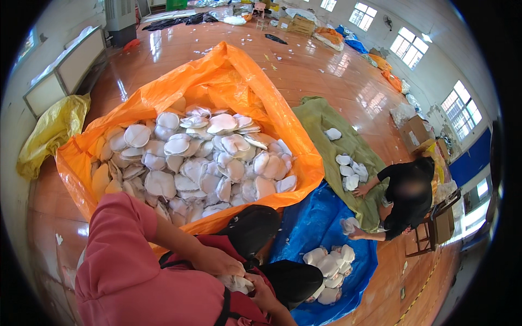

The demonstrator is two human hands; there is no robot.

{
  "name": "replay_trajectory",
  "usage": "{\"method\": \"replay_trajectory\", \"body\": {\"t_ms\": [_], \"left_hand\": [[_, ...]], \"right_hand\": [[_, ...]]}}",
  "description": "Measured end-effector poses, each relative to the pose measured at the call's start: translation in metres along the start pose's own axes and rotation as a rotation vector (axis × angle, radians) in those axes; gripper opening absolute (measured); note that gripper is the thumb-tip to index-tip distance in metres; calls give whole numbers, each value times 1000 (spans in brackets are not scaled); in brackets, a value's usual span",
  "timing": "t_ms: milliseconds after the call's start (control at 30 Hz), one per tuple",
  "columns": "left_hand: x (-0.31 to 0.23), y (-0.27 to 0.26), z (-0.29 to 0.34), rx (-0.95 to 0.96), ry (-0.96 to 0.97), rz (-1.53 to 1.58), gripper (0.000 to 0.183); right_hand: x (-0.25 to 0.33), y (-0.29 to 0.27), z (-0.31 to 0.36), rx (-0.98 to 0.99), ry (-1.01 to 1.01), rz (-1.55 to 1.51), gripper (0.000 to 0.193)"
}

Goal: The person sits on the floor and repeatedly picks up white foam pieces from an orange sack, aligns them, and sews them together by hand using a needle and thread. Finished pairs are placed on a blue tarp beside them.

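In front of my lap, my left hand (220,262) and my right hand (263,296) are closed on a small white pad (237,283), partly hidden by my fingers. It looks soft, and its exact kind is too covered to tell. Beyond my knees, a large orange sheet (239,65) with raised sides holds a big heap of rounded white pads (160,183), some of them yellowish. To the right of my knees, more white pads (329,265) lie piled on a blue sheet (296,228).
On the right a person in black (408,190) bends over a green sheet (326,122) with several white pads (348,169), one hand holding a whitish piece (349,225). A wooden chair (435,223) stands behind. A yellow sack (54,133) lies left by a white cabinet (68,70).
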State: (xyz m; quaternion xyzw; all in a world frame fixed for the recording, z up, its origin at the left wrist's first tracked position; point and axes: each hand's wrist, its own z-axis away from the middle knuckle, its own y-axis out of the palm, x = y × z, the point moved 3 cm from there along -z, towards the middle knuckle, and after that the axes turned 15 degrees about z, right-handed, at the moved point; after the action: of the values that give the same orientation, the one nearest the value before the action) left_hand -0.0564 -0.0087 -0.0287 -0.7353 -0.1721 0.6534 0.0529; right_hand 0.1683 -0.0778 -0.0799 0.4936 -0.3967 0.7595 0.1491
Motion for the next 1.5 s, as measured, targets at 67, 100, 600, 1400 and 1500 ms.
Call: {"method": "replay_trajectory", "body": {"t_ms": [67, 100, 600, 1400, 1500], "left_hand": [[-2, -3, 6, 29, 62, -35, 68], [-4, -8, 7, 62, 59, -55, 73], [22, -4, -23, 70, 125, -15, 43], [27, -7, -22, -107, -151, 59, 56], [34, -4, -16, -133, -103, 10, 57]], "right_hand": [[-3, 7, 2, -12, 84, -77, 73], [-5, 10, 1, 2, 104, -72, 73], [-80, 39, -10, -177, 23, -182, 66], [-36, 18, -19, -230, 117, -333, 60], [-26, 16, -20, -201, 61, -329, 63]]}}
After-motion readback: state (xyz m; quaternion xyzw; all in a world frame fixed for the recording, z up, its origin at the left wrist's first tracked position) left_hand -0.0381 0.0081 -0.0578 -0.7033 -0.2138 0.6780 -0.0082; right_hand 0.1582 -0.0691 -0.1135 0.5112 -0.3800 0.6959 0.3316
